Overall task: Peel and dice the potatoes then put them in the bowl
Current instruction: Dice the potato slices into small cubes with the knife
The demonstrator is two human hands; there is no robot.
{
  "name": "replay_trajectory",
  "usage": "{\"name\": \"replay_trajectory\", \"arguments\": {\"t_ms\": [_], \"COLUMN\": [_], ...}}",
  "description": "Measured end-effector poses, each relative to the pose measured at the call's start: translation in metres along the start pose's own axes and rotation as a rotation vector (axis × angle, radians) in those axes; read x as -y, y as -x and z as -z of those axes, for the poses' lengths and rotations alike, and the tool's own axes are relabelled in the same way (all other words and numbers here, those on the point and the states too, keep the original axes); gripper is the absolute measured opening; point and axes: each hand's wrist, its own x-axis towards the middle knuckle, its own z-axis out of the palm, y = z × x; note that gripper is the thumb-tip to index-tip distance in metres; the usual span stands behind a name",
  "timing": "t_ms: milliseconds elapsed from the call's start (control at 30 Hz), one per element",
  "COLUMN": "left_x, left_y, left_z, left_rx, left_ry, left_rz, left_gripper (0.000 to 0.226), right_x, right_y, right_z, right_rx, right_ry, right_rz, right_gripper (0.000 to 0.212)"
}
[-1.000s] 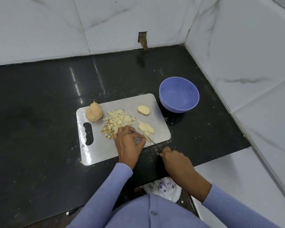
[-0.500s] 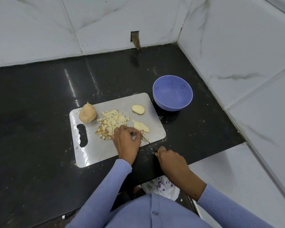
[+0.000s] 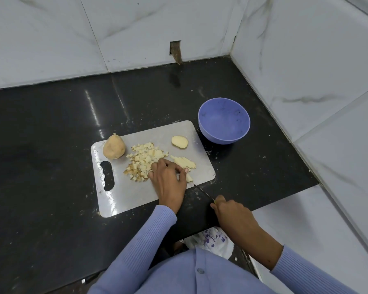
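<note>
Left hand (image 3: 168,180) pinches potato strips (image 3: 184,163); right hand (image 3: 232,211) grips knife (image 3: 203,192) (blade under left fingers).

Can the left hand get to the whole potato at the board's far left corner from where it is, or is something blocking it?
Probably yes. The left hand pins potato strips near the knife; only the low pile of diced potato lies between it and the whole potato. It must let go first.
</note>
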Motion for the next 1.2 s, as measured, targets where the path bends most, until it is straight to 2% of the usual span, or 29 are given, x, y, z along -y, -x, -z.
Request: {"name": "replay_trajectory", "arguments": {"t_ms": [233,367,500,600,733,833,933,1067,1200], "left_x": [0.008,0.019,0.025,0.031,0.042,0.043,0.039,0.033,0.035], "left_y": [0.000,-0.008,-0.018,-0.025,-0.032,-0.041,-0.055,-0.064,-0.050], "left_z": [0.011,0.021,0.033,0.039,0.042,0.044,0.046,0.045,0.038], "left_rx": [-0.037,-0.039,0.034,0.099,0.210,0.301,0.396,0.462,0.370], "left_ry": [-0.045,-0.077,-0.096,-0.085,-0.040,-0.086,-0.155,-0.142,-0.055], "left_rz": [-0.042,-0.057,-0.126,-0.214,-0.411,-0.548,-0.653,-0.723,-0.610], "left_gripper": [0.020,0.021,0.017,0.010,0.028,0.052,0.065,0.056,0.042], "right_x": [-0.019,-0.017,0.002,0.019,0.027,0.025,0.029,0.034,0.029], "right_y": [-0.002,-0.010,-0.031,-0.046,-0.065,-0.075,-0.076,-0.081,-0.089], "right_z": [0.006,0.017,0.024,0.023,0.018,0.015,0.015,0.016,0.023], "right_rx": [-0.025,-0.141,-0.325,-0.408,-0.500,-0.477,-0.428,-0.409,-0.370], "right_ry": [-0.165,-0.272,-0.392,-0.532,-0.624,-0.680,-0.611,-0.588,-0.566], "right_rz": [0.014,0.019,0.012,0.009,-0.001,0.010,0.071,0.102,0.153], "right_gripper": [0.032,0.033,0.039,0.033,0.028,0.036,0.043,0.041,0.034]}}
